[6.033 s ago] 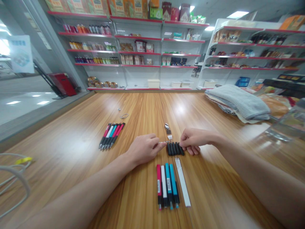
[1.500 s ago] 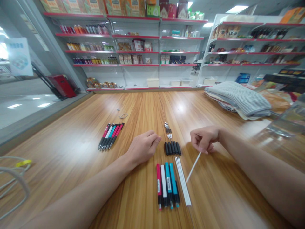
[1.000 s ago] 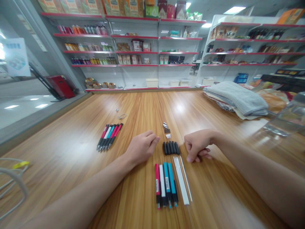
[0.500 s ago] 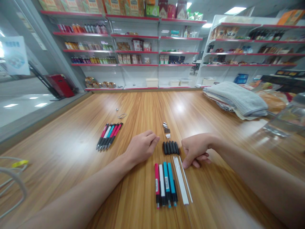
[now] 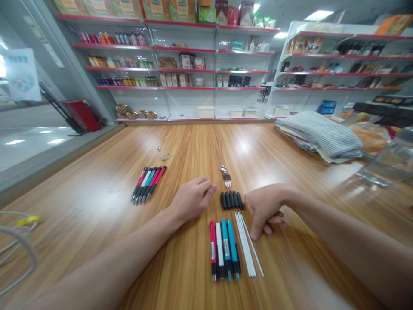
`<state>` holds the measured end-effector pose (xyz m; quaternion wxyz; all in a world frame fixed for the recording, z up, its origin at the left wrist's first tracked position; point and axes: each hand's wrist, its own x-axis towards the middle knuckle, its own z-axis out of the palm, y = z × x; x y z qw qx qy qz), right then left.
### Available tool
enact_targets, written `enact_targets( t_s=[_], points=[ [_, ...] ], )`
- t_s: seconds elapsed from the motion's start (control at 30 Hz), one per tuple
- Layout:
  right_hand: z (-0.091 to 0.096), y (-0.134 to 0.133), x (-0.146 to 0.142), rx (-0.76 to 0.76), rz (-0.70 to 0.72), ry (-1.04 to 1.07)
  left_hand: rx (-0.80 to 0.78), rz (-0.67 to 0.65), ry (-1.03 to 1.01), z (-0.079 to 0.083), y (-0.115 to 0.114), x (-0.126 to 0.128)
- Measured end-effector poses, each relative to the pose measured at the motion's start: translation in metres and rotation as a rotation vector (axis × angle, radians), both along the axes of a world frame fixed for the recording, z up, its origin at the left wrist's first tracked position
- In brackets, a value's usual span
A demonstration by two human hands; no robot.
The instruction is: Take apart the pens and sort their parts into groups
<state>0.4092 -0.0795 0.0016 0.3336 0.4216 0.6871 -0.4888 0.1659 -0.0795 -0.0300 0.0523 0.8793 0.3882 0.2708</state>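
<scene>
My left hand (image 5: 192, 199) rests loosely curled on the wooden table (image 5: 97, 206), just left of a row of short black pen grips (image 5: 231, 200). My right hand (image 5: 265, 208) lies curled beside the grips' right end, its fingertip touching the rightmost of several white refill tubes (image 5: 247, 243). That tube lies slightly askew from the others. Several pen barrels (image 5: 224, 249), red, white and teal, lie in a row left of the tubes. Small pen tips and springs (image 5: 226, 175) sit beyond the grips. Neither hand holds anything that I can see.
A bundle of assembled pens (image 5: 149, 183) lies at left, with a small ring (image 5: 166, 157) beyond it. Folded grey cloth (image 5: 322, 135) and clear packaging (image 5: 383, 165) lie at right. A white cable (image 5: 19, 245) curls at the left edge. Store shelves (image 5: 193, 64) stand behind.
My right hand carried a white refill tube down to the row, laid it beside the others and slid toward me along it. My left hand stayed put.
</scene>
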Motion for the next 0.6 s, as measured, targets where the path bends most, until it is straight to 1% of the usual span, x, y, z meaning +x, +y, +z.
enact_targets(
  t_s=[0.17,0.27,0.33,0.4,0.47,0.5,0.57,0.6],
  points=[
    [0.000,-0.003,-0.005,-0.017,0.028,-0.016,-0.021,-0.019,-0.125,0.005,0.000,0.000],
    [0.002,-0.003,-0.005,-0.028,0.021,0.009,-0.082,-0.041,-0.219,0.009,-0.001,-0.003],
    [0.003,-0.001,-0.001,-0.057,-0.001,0.050,-0.125,-0.056,-0.266,0.011,0.000,-0.005],
    [0.003,0.002,0.007,-0.102,-0.063,0.153,-0.155,-0.077,-0.320,0.012,0.000,-0.006],
    [-0.001,0.007,0.017,-0.132,-0.195,0.347,-0.172,-0.106,-0.398,0.013,0.000,-0.005],
    [-0.004,0.010,0.023,-0.132,-0.296,0.478,-0.170,-0.112,-0.445,0.014,0.000,-0.005],
    [-0.012,0.017,0.030,-0.071,-0.560,0.803,-0.153,-0.091,-0.541,0.013,0.001,-0.005],
    [-0.017,0.021,0.032,-0.008,-0.719,0.982,-0.158,-0.066,-0.584,0.013,0.001,-0.005]
  ],
)
